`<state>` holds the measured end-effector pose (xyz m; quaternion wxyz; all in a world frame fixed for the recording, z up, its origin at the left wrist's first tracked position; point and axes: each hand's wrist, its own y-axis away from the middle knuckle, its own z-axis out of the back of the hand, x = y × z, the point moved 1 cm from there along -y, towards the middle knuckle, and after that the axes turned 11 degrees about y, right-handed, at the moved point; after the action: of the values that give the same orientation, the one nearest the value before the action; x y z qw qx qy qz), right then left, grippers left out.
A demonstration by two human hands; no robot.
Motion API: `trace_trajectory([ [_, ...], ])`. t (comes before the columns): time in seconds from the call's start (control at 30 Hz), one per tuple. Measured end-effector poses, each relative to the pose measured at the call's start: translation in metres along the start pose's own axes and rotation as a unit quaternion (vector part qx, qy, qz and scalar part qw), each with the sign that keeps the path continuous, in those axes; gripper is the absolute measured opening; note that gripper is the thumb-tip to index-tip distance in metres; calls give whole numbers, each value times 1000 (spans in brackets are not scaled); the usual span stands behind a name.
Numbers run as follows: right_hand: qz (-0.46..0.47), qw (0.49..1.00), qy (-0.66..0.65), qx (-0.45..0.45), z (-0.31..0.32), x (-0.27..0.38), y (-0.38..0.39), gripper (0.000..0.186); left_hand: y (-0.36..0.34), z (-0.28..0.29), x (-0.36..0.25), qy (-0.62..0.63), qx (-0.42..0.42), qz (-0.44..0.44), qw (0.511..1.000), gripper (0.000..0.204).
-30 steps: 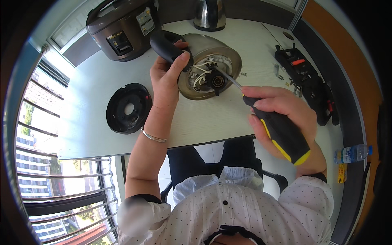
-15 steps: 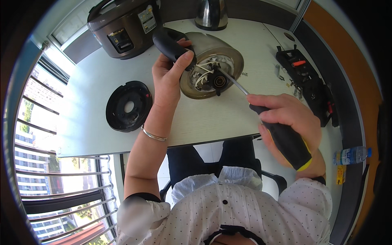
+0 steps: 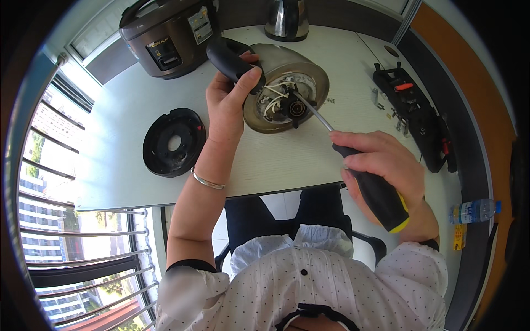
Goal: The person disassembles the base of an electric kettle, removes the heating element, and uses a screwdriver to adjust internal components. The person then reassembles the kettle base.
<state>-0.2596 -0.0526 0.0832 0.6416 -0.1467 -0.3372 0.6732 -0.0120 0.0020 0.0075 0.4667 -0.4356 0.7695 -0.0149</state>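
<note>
My left hand (image 3: 225, 102) is wrapped round the black handle (image 3: 229, 63) of a stainless kettle (image 3: 265, 55) lying with its open bottom toward me. Inside that bottom are white wires (image 3: 271, 102) and a round black connector (image 3: 296, 108). My right hand (image 3: 386, 160) grips a black-and-yellow screwdriver (image 3: 381, 201), whose metal shaft (image 3: 317, 115) reaches to the edge of the connector; the exact seat of its tip is too small to tell. A round black plastic cover (image 3: 161, 160) with a central hole lies left of my left forearm.
A rice cooker (image 3: 160, 38) and another steel kettle (image 3: 287, 19) stand at the back of the white table (image 3: 292, 160). An open black tool case (image 3: 419, 124) with small bits lies on the right. A water bottle (image 3: 472, 211) is at far right, a barred window (image 3: 77, 237) at left.
The kettle and my left hand have shifted slightly up and right. My right hand has moved a little right and down with the screwdriver, then slightly back left.
</note>
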Motion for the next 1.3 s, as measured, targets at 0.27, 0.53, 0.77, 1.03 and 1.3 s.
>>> trace_trajectory([
  [0.27, 54, 998, 38, -7, -11, -12, 8, 38, -1, 0, 1, 11, -7, -1, 1000, 37],
  [0.53, 65, 997, 29, -2, -15, -20, 12, 38, -2, 2, -1, 16, -15, -4, 1000, 37],
  [0.77, 34, 999, -13, -37, -18, -19, 12, 34, -3, 3, -1, 22, -15, -1, 1000, 36],
  [1.03, 36, 999, -25, -17, -12, -22, 7, 33, -3, 3, -1, 36, -17, 7, 999, 34],
  [1.3, 175, 974, 101, 103, 1, -27, 0, 22, -3, 4, -1, 26, -14, 2, 1000, 33],
])
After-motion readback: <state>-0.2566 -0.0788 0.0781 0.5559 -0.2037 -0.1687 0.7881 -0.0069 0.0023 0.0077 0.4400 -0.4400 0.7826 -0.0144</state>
